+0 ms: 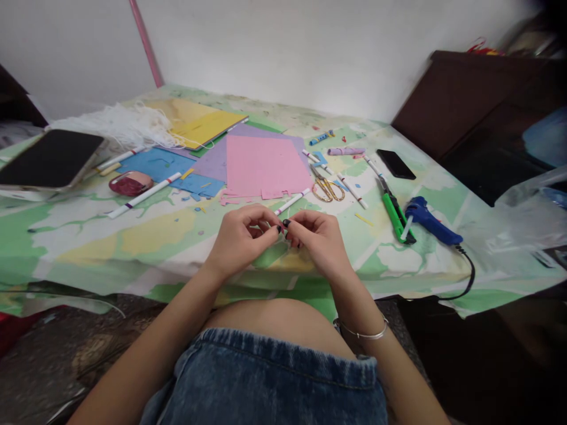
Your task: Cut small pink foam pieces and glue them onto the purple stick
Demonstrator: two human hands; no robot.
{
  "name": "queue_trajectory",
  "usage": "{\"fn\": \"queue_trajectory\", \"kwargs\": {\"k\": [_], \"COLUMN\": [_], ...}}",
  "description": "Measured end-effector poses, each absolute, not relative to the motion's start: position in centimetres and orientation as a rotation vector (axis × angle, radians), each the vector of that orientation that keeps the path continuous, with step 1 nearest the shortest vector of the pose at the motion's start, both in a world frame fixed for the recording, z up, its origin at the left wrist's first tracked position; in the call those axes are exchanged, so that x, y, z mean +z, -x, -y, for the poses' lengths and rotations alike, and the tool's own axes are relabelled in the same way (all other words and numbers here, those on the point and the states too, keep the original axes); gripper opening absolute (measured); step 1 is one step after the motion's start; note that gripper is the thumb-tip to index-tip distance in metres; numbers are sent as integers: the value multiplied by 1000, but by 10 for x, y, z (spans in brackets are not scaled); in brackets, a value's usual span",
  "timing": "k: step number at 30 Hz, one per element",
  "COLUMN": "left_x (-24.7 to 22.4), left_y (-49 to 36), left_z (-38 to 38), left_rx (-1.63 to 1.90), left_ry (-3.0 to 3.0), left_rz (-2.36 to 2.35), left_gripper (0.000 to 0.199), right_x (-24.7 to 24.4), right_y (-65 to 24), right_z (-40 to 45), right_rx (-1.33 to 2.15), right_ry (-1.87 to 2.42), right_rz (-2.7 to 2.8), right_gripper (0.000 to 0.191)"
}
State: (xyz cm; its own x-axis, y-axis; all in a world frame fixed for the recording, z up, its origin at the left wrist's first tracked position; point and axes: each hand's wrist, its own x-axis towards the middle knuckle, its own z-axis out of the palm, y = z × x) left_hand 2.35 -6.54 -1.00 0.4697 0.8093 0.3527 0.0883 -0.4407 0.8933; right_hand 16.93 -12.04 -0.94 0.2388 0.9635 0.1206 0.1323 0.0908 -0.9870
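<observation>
My left hand (243, 236) and my right hand (319, 239) meet at the front edge of the table, thumbs and fingertips pinched together. Between the tips is a tiny pinkish piece (282, 228), mostly hidden and too small to name. Just beyond my fingers lies a white marker (293, 202). Behind it is a pink sheet of paper (268, 164) with a ragged front edge, on top of a purple sheet (212, 158). Gold-handled scissors (326, 188) rest to the right of the pink sheet.
A green utility knife (394, 213) and a blue glue gun (432, 223) with a cord lie at right, near a black phone (396, 164). At left are a larger phone (52, 158), white yarn (113, 127), blue paper (163, 168) and a red oval object (130, 183). Several markers and scraps are scattered about.
</observation>
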Motion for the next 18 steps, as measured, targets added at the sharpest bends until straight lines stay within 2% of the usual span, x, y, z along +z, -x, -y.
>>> {"fn": "queue_trajectory", "kwargs": {"k": [18], "left_x": [-13], "left_y": [-22], "left_z": [64], "left_rx": [1013], "left_ry": [-1809], "left_rz": [-755], "left_gripper": [6], "right_x": [-9], "right_y": [-169], "right_z": [120], "right_rx": [919], "right_ry": [1280], "right_rz": [1119], "right_gripper": [9]}}
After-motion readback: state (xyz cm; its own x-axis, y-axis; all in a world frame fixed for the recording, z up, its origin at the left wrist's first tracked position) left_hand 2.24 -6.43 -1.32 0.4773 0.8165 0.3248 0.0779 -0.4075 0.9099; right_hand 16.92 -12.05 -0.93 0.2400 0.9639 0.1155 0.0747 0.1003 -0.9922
